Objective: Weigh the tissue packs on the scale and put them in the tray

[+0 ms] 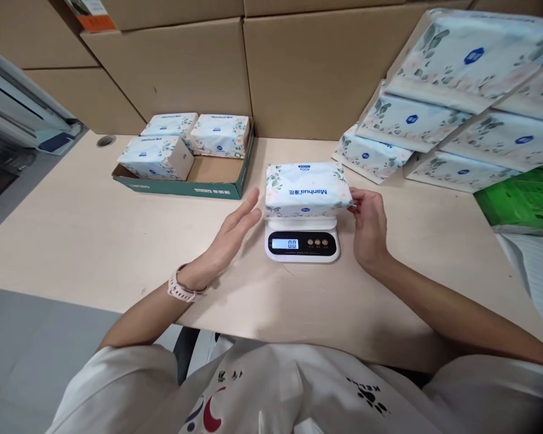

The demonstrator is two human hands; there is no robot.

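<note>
While the left hand stands straight-fingered and empty just beside the tissue pack, the right hand touches its right end; whether it pinches, I cannot tell. Probably light, soft and slick-wrapped, the pack would best be held by both short ends. It sits over the white scale, long axis left to right, lettering upside-down to the person, with the counter around.

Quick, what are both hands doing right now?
Left hand: open, empty, beside the Manhua tissue pack.
Right hand: at that pack's right end; grip can't be told.
</note>
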